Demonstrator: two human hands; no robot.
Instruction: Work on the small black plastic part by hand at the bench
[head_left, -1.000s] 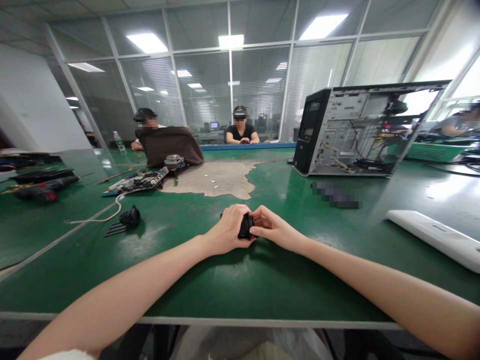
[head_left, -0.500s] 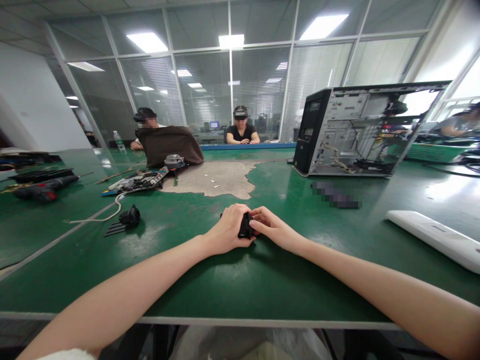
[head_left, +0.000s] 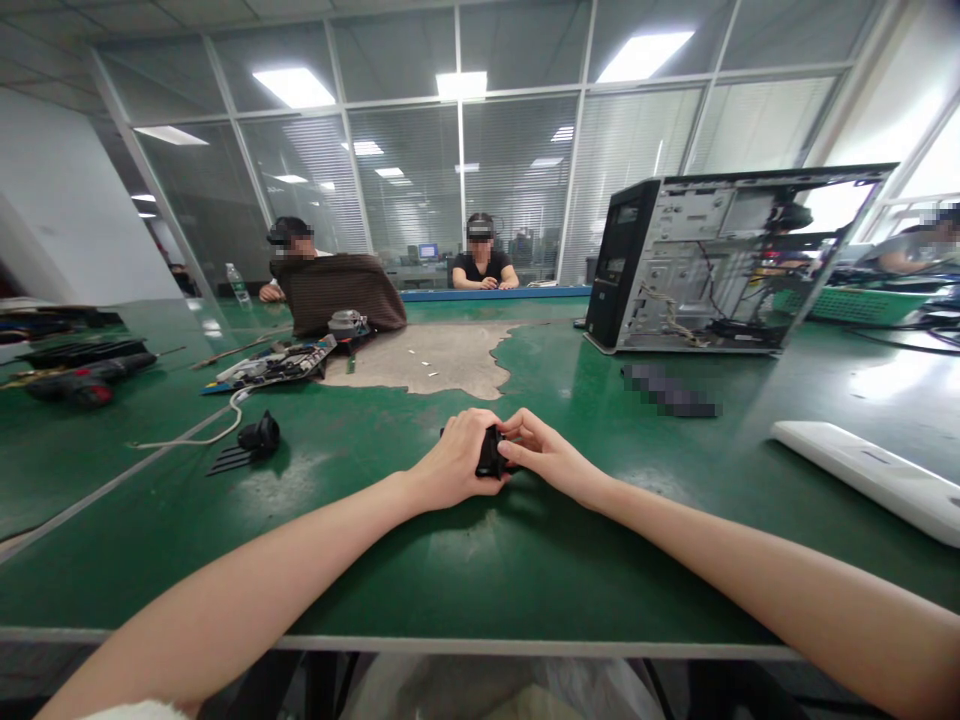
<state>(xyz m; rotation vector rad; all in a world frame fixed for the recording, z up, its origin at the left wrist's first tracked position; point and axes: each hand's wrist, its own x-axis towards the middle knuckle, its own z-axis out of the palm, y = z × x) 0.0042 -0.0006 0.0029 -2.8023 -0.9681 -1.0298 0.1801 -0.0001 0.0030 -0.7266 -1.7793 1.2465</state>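
A small black part (head_left: 490, 453) is held just above or on the green table (head_left: 420, 590), near the middle of the view. My left hand (head_left: 455, 458) wraps over it from the left, hiding much of it. From the right, the thumb and fingers of my right hand (head_left: 538, 455) pinch its right edge. The two hands nearly meet at the part. What the part is cannot be made out. Left of the hands lies a black plastic piece (head_left: 259, 433) with thin prongs.
An open computer case (head_left: 697, 265) stands at the back right, a long white panel (head_left: 862, 475) nearer. Circuit boards (head_left: 274, 367), a cable (head_left: 202, 438) and a red-black power tool (head_left: 94, 385) lie left. A person (head_left: 484, 262) sits across the table; another is behind a brown cloth (head_left: 337, 290).
Both hands stay around the black part in nearly the same place. Only very slight shifts show.
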